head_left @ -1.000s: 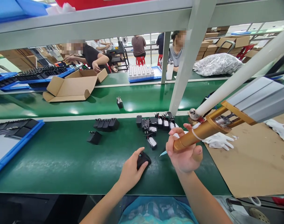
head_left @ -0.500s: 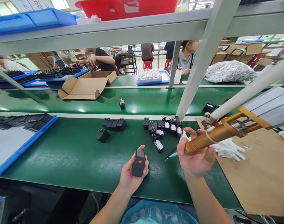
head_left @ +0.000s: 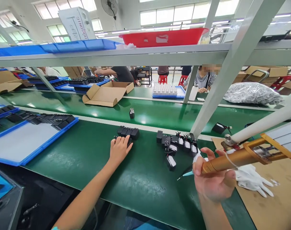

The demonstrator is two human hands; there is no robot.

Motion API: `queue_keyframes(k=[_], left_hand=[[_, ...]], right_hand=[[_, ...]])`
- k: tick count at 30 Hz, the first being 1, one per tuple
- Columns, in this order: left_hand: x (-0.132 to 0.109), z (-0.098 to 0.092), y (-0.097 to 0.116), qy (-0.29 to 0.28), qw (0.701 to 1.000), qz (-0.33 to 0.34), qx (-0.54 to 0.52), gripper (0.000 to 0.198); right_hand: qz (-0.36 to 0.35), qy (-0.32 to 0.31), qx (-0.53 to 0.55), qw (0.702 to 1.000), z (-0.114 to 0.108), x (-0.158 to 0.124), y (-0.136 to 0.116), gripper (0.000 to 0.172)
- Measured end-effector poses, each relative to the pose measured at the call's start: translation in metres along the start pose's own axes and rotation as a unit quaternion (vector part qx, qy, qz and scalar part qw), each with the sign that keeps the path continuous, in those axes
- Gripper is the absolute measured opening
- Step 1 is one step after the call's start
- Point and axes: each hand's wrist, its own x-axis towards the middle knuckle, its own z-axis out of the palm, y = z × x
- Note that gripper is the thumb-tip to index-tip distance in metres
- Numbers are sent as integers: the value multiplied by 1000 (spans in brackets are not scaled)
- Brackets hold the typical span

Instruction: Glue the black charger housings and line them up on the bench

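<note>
A black block (head_left: 130,142) is held at the near side of the row of black blocks (head_left: 134,133) by the left hand (head_left: 120,149), its fingers curled down and mostly closed over the top; whether the block is touching the row cannot be told, since most of it is covered. Its casing can be judged hard, stiff and fairly light, smooth enough to slip a little if pinched carelessly, with any prongs as the likeliest parts to be bent; it would best be taken by the flat sides, as the neighbouring blocks in the row seem to invite. Its long axis and facing cannot be made out beneath the fingers, while the row itself is lined up roughly left to right. Well to the right of the row and on its near side, the right hand (head_left: 213,186) is half open, the gold cylinder (head_left: 223,162) being crossed over its palm; whether that is gripped cannot be told. The cylinder's blunt end is pointed left, toward the near side of the row, its axis rising rightward. By those fingers a teal pen-like tool (head_left: 188,173) is seen, its thin tip directed left and slightly downward.
</note>
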Motion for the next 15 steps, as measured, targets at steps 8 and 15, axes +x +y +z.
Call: queue_keyframes(k=[8, 15], left_hand=[[37, -13, -29, 21, 999, -47, -7, 58], [185, -2, -85, -79, 975, -172, -117, 72]], right_hand=[[7, 16, 1, 1000, 3, -1, -2, 44], [5, 52, -5, 999, -1, -1, 2, 47]])
